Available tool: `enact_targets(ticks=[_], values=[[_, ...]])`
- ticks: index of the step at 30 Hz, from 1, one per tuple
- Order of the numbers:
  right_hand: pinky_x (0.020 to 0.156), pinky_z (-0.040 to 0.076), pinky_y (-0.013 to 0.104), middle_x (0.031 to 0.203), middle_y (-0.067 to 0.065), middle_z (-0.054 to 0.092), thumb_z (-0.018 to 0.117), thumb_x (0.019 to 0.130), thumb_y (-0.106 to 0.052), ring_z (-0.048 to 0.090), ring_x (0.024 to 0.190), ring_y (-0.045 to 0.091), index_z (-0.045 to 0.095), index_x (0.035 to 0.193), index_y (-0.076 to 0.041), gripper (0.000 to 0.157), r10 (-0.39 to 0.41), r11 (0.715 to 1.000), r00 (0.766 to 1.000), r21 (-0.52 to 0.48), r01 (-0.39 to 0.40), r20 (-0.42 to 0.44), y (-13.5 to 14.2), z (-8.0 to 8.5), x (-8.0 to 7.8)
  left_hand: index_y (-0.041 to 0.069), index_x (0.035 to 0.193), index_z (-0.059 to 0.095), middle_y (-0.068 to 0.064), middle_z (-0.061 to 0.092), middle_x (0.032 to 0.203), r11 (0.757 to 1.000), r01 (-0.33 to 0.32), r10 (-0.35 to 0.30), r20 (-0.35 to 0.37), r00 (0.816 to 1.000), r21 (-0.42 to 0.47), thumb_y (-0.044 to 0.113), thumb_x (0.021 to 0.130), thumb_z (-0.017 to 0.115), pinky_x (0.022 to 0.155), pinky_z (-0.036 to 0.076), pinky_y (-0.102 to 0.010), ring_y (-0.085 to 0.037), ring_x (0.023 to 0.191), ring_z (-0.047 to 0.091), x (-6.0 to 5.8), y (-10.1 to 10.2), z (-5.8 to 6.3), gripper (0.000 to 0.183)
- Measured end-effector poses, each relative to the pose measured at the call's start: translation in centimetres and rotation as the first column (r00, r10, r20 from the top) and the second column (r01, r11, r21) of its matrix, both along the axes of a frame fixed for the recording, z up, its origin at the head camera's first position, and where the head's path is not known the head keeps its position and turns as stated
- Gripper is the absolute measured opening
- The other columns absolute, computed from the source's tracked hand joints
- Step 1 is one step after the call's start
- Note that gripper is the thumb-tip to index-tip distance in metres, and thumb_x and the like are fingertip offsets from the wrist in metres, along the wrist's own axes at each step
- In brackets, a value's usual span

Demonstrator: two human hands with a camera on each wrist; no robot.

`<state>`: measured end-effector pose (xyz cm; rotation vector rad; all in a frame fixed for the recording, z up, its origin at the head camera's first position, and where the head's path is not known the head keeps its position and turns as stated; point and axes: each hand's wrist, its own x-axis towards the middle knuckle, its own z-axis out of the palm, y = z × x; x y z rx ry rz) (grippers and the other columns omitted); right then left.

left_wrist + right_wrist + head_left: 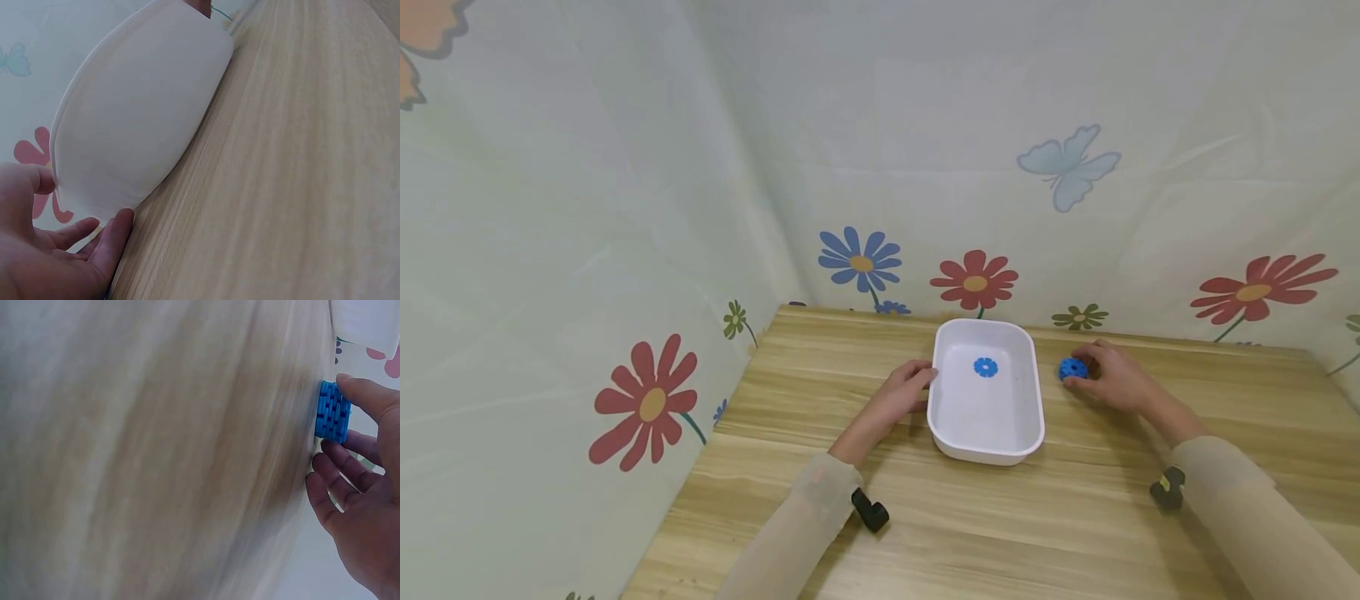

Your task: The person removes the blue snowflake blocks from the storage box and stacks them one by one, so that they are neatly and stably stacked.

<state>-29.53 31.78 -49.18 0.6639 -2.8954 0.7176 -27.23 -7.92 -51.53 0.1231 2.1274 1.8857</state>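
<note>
My left hand point(901, 390) holds the left side of a white plastic tray point(950, 450), which sits on the table. In the left wrist view, one digit meets the tray's rim while other fingers point(111, 240) touch low on its outer wall. One flat blue snowflake disc point(986, 367) lies inside, toward the far end. To the right of the tray, my right hand point(1111, 377) pinches a short stack of blue snowflake discs point(332, 414) between thumb and fingers. The stack is at the tabletop; in the right wrist view several layers show edge-on.
The wood-grain table point(1000, 533) ends at a pale curtain point(925, 150) printed with flowers and a butterfly, behind and to the left. A black wrist device point(870, 509) is on the left sleeve, another wrist device point(1168, 488) on the right.
</note>
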Motion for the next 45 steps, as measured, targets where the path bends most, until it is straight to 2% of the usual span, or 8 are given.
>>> enact_targets(ticks=[8, 20, 30, 36, 42, 45], values=[[0.076, 0.049, 0.04, 0.102, 0.015, 0.061, 0.082, 0.094, -0.028, 0.055, 0.089, 0.028, 0.066, 0.124, 0.009, 0.05, -0.027, 1.0, 0.998, 0.002, 0.027, 0.049, -0.16, 0.29, 0.1, 0.007, 0.146, 0.058, -0.01, 0.062, 0.141, 1.0, 0.003, -0.003, 0.001, 1.0, 0.003, 0.04, 0.109, 0.057, 0.1, 0.06, -0.041, -0.024, 0.122, 0.065, 0.1, 0.06, 0.2, 0.05], [0.076, 0.048, 0.038, 0.1, 0.013, 0.061, 0.087, 0.09, -0.026, 0.055, 0.088, 0.027, 0.067, 0.119, 0.008, 0.049, -0.033, 0.999, 0.997, -0.008, 0.034, 0.065, 0.01, 0.18, -0.26, 0.007, 0.147, 0.057, -0.011, 0.061, 0.142, 1.0, 0.001, -0.001, 0.0, 1.0, 0.006, 0.042, 0.109, 0.057, 0.1, 0.06, -0.041, -0.024, 0.124, 0.065, 0.08, 0.05, 0.18, 0.052], [0.077, 0.049, 0.041, 0.101, 0.015, 0.061, 0.085, 0.092, -0.027, 0.056, 0.09, 0.029, 0.066, 0.119, 0.009, 0.049, -0.026, 1.0, 0.995, -0.011, 0.027, 0.094, -0.34, 0.62, -0.07, 0.008, 0.148, 0.057, -0.01, 0.06, 0.144, 1.0, -0.002, 0.002, 0.0, 1.0, -0.009, 0.043, 0.108, 0.057, 0.1, 0.06, -0.04, -0.023, 0.124, 0.064, 0.2, 0.03, 0.25, 0.053], [0.076, 0.049, 0.039, 0.102, 0.016, 0.061, 0.084, 0.093, -0.031, 0.055, 0.091, 0.029, 0.065, 0.121, 0.01, 0.053, -0.03, 0.999, 0.993, -0.023, 0.033, 0.115, -0.1, 0.4, -0.24, 0.007, 0.147, 0.058, -0.01, 0.061, 0.143, 1.0, -0.005, 0.005, -0.002, 1.0, -0.002, 0.042, 0.108, 0.057, 0.099, 0.06, -0.04, -0.024, 0.123, 0.065, 0.13, 0.1, 0.16, 0.052], [0.074, 0.049, 0.036, 0.1, 0.014, 0.061, 0.082, 0.095, -0.03, 0.055, 0.089, 0.029, 0.067, 0.12, 0.01, 0.049, -0.033, 0.999, 0.993, -0.036, 0.038, 0.112, 0.02, 0.38, -0.3, 0.008, 0.146, 0.058, -0.01, 0.062, 0.142, 1.0, -0.002, 0.002, -0.004, 1.0, -0.009, 0.042, 0.108, 0.057, 0.1, 0.06, -0.041, -0.024, 0.123, 0.065, 0.12, 0.08, 0.2, 0.051], [0.077, 0.05, 0.039, 0.101, 0.015, 0.063, 0.08, 0.096, -0.03, 0.056, 0.091, 0.03, 0.067, 0.121, 0.01, 0.049, -0.032, 0.999, 0.993, -0.04, 0.037, 0.114, 0.01, 0.28, -0.43, 0.008, 0.146, 0.058, -0.009, 0.062, 0.142, 1.0, -0.002, 0.002, -0.004, 1.0, -0.012, 0.042, 0.108, 0.057, 0.1, 0.06, -0.04, -0.023, 0.123, 0.065, 0.16, 0.03, 0.23, 0.051]])
